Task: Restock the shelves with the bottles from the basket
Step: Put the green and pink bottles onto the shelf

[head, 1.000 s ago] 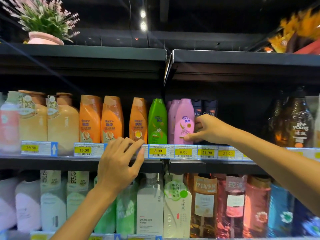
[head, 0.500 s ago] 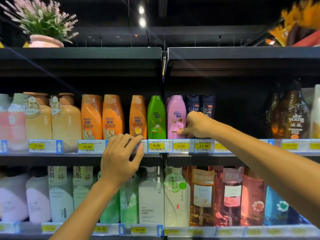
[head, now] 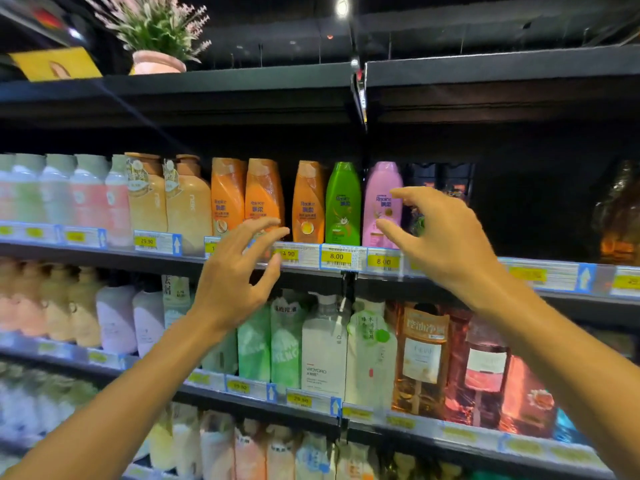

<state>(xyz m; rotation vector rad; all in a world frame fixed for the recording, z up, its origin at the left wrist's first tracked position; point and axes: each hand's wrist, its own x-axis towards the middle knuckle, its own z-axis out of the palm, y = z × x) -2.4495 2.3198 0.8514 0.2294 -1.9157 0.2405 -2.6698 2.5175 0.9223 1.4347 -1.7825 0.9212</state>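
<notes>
On the middle shelf [head: 104, 259] stands a row of small bottles: two orange ones [head: 246, 195], a third orange bottle [head: 307, 202], a green bottle [head: 343, 202] and a pink bottle [head: 381, 202]. My right hand [head: 440, 237] hovers in front of the pink bottle and the dark bottles [head: 436, 178] behind it, fingers spread, holding nothing. My left hand [head: 235, 271] is raised before the shelf's price strip below the orange bottles, fingers apart and empty. The basket is out of view.
A potted pink-flowered plant [head: 156, 36] stands on the top shelf. Larger peach bottles [head: 166, 199] fill the left of the middle shelf, amber bottles [head: 620, 209] the far right, with a dark gap between. Lower shelves hold white, green and pink bottles [head: 325, 348].
My right hand has let go of the pink bottle and pulled back with its fingers spread. My left hand has lifted off the price strip and opened. The view has shifted left and tilted down.
</notes>
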